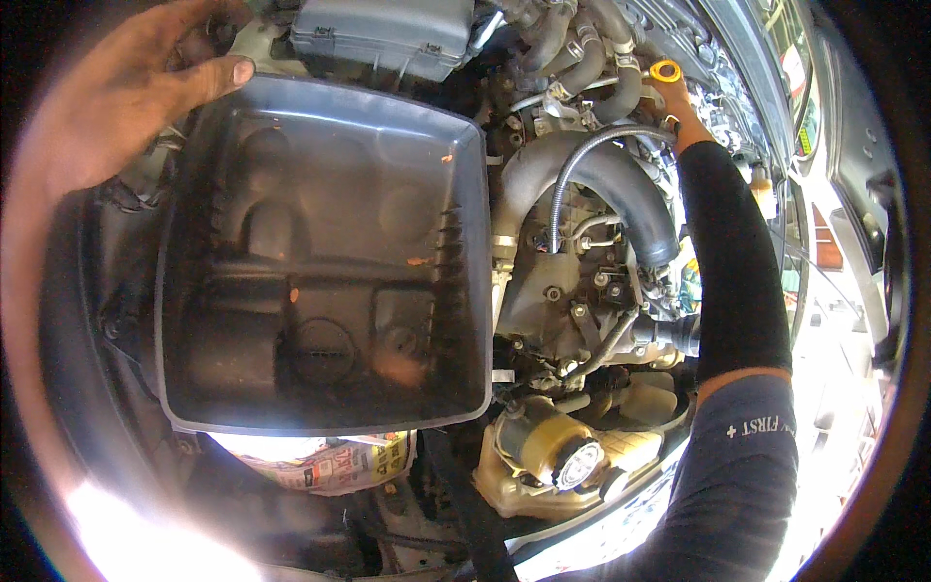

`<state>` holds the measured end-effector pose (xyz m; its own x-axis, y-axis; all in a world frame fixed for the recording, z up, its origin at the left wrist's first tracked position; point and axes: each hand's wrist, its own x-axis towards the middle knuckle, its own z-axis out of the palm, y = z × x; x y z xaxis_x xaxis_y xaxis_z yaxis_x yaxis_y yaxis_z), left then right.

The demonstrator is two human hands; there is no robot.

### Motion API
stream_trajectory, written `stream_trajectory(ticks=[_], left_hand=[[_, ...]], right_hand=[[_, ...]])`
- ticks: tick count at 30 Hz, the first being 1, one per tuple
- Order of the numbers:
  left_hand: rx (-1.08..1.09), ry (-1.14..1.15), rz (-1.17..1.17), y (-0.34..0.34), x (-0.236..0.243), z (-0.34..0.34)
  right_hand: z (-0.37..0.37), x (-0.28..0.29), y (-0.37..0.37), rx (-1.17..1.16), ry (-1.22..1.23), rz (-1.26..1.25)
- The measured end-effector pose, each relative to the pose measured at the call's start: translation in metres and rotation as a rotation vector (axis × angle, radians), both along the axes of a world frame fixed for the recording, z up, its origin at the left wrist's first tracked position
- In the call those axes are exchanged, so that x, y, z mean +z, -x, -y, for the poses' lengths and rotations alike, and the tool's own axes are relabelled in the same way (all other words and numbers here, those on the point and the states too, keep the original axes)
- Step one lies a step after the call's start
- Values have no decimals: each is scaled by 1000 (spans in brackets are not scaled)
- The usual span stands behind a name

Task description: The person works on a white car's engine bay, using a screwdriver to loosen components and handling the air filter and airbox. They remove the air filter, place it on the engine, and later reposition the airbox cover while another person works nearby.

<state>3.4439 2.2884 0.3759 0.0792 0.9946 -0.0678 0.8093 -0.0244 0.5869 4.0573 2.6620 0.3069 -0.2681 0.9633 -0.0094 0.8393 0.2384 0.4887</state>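
Note:
Bent over an engine bay, I have my left hand [136,92] at the upper left, its thumb stretched out to the corner of a black air filter housing [330,252]. The other fingers are spread apart from the thumb and partly cut off by the picture's rim. The housing lies open like a tray, with a few small orange-brown bits inside. My right arm reaches far across the engine [553,291]. At its end, my right hand [676,107] is closed at a yellow ring-shaped piece [665,71]; most of its fingers are hidden.
A thick black intake hose [592,160] arches between the housing and my right arm. Below it sits a yellowed reservoir with a capped neck [543,451]. Printed paper [339,468] sticks out under the housing. A black lidded box [383,39] stands at the far side.

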Motion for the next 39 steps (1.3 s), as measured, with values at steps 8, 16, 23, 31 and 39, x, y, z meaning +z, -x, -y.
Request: stream_trajectory(ticks=[8, 16, 23, 31, 39], left_hand=[[8, -21, -40, 1, -2, 2], [-43, 45, -63, 3, 1, -2], [71, -112, -51, -3, -5, 4], [-49, 4, -69, 2, 3, 2], [1, 14, -76, 1, -7, 2]], right_hand=[[8, 3, -1, 107, 80, 392], [-63, -32, -63, -109, 18, -90], [-21, -15, -36, 12, 35, 71], [-14, -8, -8, -216, 4, -246], [-18, -14, -22, -78, 13, -19]])
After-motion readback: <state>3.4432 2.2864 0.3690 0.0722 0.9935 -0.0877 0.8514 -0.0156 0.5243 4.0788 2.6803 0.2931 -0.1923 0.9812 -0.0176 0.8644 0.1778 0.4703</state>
